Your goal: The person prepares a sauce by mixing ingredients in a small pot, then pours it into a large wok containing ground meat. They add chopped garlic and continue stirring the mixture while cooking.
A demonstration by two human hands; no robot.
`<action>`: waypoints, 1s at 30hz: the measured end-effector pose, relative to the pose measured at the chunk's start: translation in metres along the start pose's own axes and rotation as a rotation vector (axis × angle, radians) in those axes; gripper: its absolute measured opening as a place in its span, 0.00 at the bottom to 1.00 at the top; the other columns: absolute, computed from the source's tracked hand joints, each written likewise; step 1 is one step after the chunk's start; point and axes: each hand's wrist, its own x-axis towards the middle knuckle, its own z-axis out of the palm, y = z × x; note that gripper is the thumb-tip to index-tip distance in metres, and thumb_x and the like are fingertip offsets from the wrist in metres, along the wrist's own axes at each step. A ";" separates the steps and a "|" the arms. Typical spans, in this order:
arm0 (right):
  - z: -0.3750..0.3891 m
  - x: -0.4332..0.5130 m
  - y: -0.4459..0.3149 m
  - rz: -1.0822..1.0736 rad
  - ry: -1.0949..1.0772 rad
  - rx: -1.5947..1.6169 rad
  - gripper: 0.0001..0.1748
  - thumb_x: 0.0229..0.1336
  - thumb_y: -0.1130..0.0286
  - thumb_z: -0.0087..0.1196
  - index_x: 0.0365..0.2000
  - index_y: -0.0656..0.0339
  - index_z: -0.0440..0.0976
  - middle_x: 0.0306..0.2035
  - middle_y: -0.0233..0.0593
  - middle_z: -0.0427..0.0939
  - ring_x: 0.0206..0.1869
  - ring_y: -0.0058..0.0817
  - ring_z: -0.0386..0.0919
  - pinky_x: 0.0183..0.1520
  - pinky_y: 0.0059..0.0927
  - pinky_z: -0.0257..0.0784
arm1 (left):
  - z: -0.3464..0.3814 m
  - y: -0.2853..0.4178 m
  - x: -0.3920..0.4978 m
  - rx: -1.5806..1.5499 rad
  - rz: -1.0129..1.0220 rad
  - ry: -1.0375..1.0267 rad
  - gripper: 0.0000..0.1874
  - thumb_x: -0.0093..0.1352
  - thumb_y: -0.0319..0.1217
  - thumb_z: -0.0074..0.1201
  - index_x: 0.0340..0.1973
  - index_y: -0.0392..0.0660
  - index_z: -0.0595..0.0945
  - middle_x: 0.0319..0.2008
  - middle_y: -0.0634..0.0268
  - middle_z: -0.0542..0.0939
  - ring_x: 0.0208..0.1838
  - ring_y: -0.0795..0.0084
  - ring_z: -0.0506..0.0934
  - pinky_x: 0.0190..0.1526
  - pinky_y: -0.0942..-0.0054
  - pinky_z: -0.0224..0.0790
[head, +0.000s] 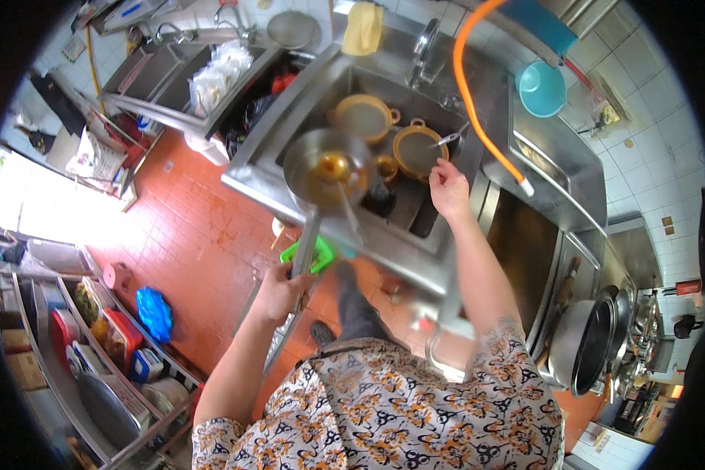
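Observation:
My left hand (279,294) grips the long handle of a metal saucepan (296,170), held above the near-left part of a stainless steel sink (352,76). Amber-brown liquid (329,173) lies in the pan, and a blurred light utensil (349,211) slants over its near rim. Over the sink's right side, my right hand (449,188) has curled fingers beside a yellow two-handled pot (421,150) of cloudy liquid. A metal utensil (452,136) leans at that pot's rim; whether my fingers pinch anything is unclear. Another yellow pot (362,117) sits farther back, near a small amber vessel (386,167).
An orange hose (462,70) hangs at the sink's right, near a faucet (424,47). A yellow cloth (363,28) drapes the back edge. A green basket (323,254) is low by my legs. Large pots (578,346) stand right; a blue bag (153,314) lies on the floor left.

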 end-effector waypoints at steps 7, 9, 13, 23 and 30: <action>0.054 0.213 0.029 0.170 0.021 -0.316 0.36 0.65 0.65 0.51 0.72 0.55 0.57 0.59 0.63 0.74 0.58 0.52 0.77 0.65 0.46 0.70 | 0.030 0.058 0.105 -0.005 -0.109 -0.072 0.11 0.68 0.27 0.60 0.41 0.31 0.79 0.22 0.64 0.76 0.20 0.76 0.72 0.21 0.74 0.63; 0.069 0.257 0.044 0.148 0.065 -0.264 0.37 0.66 0.64 0.50 0.73 0.54 0.55 0.60 0.63 0.73 0.64 0.55 0.71 0.68 0.48 0.66 | 0.037 0.069 0.134 0.013 -0.124 -0.083 0.13 0.68 0.28 0.61 0.42 0.30 0.79 0.23 0.64 0.77 0.21 0.76 0.73 0.22 0.74 0.63; 0.097 0.323 0.072 0.178 0.085 -0.238 0.33 0.69 0.58 0.46 0.71 0.56 0.58 0.61 0.62 0.73 0.69 0.55 0.64 0.71 0.48 0.62 | 0.050 0.091 0.179 0.064 -0.115 -0.111 0.11 0.67 0.29 0.62 0.38 0.32 0.79 0.23 0.64 0.77 0.22 0.76 0.75 0.23 0.74 0.64; 0.116 0.348 0.126 0.155 0.112 -0.376 0.30 0.74 0.59 0.38 0.67 0.68 0.63 0.66 0.61 0.68 0.69 0.52 0.67 0.70 0.44 0.65 | 0.064 0.125 0.239 0.209 -0.179 -0.133 0.11 0.67 0.31 0.62 0.35 0.35 0.78 0.22 0.63 0.77 0.22 0.74 0.75 0.23 0.72 0.65; 0.112 0.349 0.122 0.132 0.092 -0.390 0.29 0.74 0.59 0.39 0.66 0.69 0.63 0.66 0.62 0.67 0.66 0.54 0.69 0.68 0.45 0.67 | 0.058 0.107 0.250 0.222 -0.230 -0.163 0.12 0.67 0.32 0.63 0.36 0.35 0.79 0.23 0.63 0.78 0.23 0.74 0.76 0.23 0.73 0.66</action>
